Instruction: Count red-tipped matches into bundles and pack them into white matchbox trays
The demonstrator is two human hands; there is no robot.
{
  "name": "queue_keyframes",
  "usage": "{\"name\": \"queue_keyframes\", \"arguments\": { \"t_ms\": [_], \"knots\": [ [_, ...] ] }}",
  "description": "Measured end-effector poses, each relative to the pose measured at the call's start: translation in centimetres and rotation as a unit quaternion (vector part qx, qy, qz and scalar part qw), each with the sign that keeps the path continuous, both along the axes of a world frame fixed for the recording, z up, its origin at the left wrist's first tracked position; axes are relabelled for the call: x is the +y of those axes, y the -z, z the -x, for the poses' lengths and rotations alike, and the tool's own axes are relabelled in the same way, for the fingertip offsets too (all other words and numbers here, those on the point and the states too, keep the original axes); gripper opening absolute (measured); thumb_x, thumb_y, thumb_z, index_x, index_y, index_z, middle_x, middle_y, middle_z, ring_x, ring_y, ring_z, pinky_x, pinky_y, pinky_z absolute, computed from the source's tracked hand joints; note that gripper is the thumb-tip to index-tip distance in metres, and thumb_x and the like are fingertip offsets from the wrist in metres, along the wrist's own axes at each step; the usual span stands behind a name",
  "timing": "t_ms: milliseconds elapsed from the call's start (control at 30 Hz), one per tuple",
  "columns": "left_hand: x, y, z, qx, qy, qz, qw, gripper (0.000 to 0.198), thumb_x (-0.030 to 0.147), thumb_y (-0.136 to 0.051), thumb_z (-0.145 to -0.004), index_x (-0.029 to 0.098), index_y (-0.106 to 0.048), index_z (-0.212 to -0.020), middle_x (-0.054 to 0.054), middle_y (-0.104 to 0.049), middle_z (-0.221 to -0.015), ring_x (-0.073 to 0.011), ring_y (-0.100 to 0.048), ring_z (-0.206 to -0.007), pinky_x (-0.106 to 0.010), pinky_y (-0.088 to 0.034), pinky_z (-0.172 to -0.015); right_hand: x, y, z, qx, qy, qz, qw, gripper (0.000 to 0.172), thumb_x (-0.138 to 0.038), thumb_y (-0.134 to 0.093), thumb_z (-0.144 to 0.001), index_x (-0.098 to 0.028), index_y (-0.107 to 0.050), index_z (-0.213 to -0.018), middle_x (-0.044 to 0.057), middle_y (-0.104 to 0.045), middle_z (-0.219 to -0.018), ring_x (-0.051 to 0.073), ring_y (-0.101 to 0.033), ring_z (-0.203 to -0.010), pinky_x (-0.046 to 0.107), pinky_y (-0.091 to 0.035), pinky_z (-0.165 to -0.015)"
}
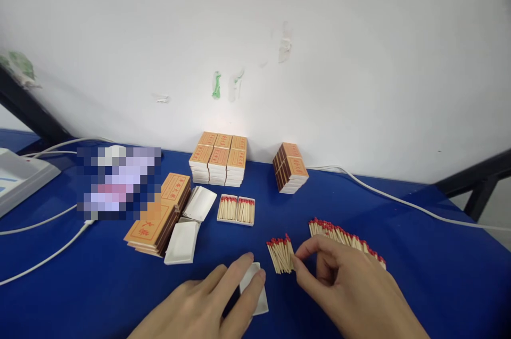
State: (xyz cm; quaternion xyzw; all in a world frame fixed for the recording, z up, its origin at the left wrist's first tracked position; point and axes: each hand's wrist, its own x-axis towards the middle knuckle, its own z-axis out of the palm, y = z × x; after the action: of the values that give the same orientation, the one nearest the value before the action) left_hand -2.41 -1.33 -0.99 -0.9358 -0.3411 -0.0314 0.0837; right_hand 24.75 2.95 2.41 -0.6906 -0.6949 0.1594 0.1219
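Note:
My left hand (pixel 217 299) rests over a small white tray (pixel 260 296) on the blue table, its fingers apart and touching the tray's edges. My right hand (pixel 347 280) has thumb and index finger pinched together at the right edge of a small pile of red-tipped matches (pixel 280 255); what is between the fingertips is too small to make out. A longer row of matches (pixel 343 235) lies behind my right hand, which partly hides it. Two white trays filled with matches (pixel 236 210) stand side by side beyond my hands.
Stacked orange matchboxes (pixel 218 158) and a smaller stack (pixel 290 167) stand near the wall. Flat orange sleeves (pixel 159 211) and empty white trays (pixel 181 243) lie left. A blurred device (pixel 115 179), cables and a white box (pixel 24 176) are farther left; another cable (pixel 375 192) runs right.

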Motion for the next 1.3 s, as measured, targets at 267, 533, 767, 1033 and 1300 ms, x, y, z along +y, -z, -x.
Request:
{"name": "queue_keyframes", "arguments": {
  "t_ms": [267, 533, 767, 1033, 1300],
  "knots": [
    [0.31, -0.23, -0.37, 0.002, -0.005, -0.004, 1.0, 0.068, 0.013, -0.046, -0.105, 0.016, -0.04, -0.172, -0.015, -0.061, -0.164, -0.0307, -0.081, -0.118, -0.034, -0.072, -0.073, -0.17, 0.5, 0.1, 0.021, -0.003, 0.038, 0.999, 0.03, -0.052, -0.056, -0.091, -0.031, -0.073, -0.078, -0.004, -0.054, -0.053, 0.018, -0.054, -0.05, 0.031, -0.035, -0.052],
    [0.21, -0.18, -0.18, 0.007, -0.004, -0.006, 1.0, 0.067, 0.013, -0.045, -0.105, 0.017, -0.041, -0.172, -0.014, -0.061, -0.165, -0.0299, -0.083, -0.114, -0.035, -0.072, -0.073, 0.13, 0.31, 0.11, 0.03, -0.001, 0.054, 0.998, 0.033, -0.055, -0.055, -0.09, -0.031, -0.072, -0.075, -0.003, -0.051, -0.054, 0.018, -0.052, -0.052, 0.031, -0.034, -0.053],
    [0.09, -0.18, -0.17, -0.007, -0.001, 0.006, 1.0, 0.066, 0.014, -0.045, -0.107, 0.017, -0.041, -0.172, -0.014, -0.06, -0.165, -0.0313, -0.082, -0.118, -0.036, -0.072, -0.071, 0.2, 0.34, -0.04, 0.018, 0.02, 0.058, 0.998, 0.037, -0.061, -0.056, -0.092, -0.031, -0.073, -0.078, -0.003, -0.053, -0.056, 0.018, -0.053, -0.054, 0.031, -0.033, -0.053],
    [0.18, -0.19, -0.11, 0.004, -0.002, 0.003, 1.0, 0.067, 0.014, -0.046, -0.105, 0.017, -0.042, -0.172, -0.014, -0.061, -0.164, -0.0298, -0.082, -0.116, -0.034, -0.072, -0.072, 0.28, -0.07, 0.08, 0.016, 0.019, 0.061, 0.998, 0.041, -0.064, -0.054, -0.092, -0.031, -0.071, -0.076, -0.003, -0.053, -0.056, 0.019, -0.054, -0.054, 0.031, -0.033, -0.054],
    [-0.1, -0.06, -0.07, -0.015, -0.013, 0.004, 1.0, 0.069, 0.013, -0.048, -0.104, 0.019, -0.041, -0.173, -0.014, -0.059, -0.166, -0.0287, -0.081, -0.116, -0.032, -0.07, -0.074, 0.08, 0.42, -0.05, 0.016, 0.015, 0.031, 0.999, 0.034, -0.058, -0.06, -0.093, -0.03, -0.07, -0.075, -0.004, -0.053, -0.056, 0.017, -0.054, -0.053, 0.03, -0.033, -0.053]
  ]
}}
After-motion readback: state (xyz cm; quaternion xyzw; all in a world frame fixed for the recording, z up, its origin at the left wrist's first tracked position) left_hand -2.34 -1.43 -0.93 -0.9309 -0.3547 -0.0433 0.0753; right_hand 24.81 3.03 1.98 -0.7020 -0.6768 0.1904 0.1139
